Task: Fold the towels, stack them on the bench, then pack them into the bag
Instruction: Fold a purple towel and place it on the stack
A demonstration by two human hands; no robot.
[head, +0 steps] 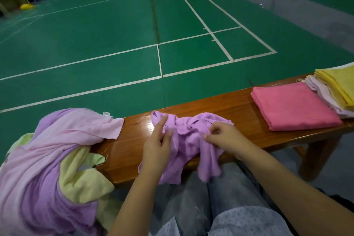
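A crumpled purple towel (pixel 188 140) lies on the wooden bench (pixel 226 107) in front of me, with part of it hanging over the near edge onto my lap. My left hand (pixel 158 145) pinches its left side, index finger stretched out. My right hand (pixel 223 138) grips a bunch of the cloth on its right side. A folded pink towel (pixel 293 105) lies flat further right on the bench. Beyond it sits a stack of folded pale lilac (pixel 321 94) and yellow towels (pixel 339 84). No bag is in view.
A heap of unfolded towels (pixel 51 159), pink, purple and pale yellow-green, covers the bench's left end. Green court floor (pixel 115 44) with white lines lies beyond the bench. My knees (pixel 210 197) are close under the near edge.
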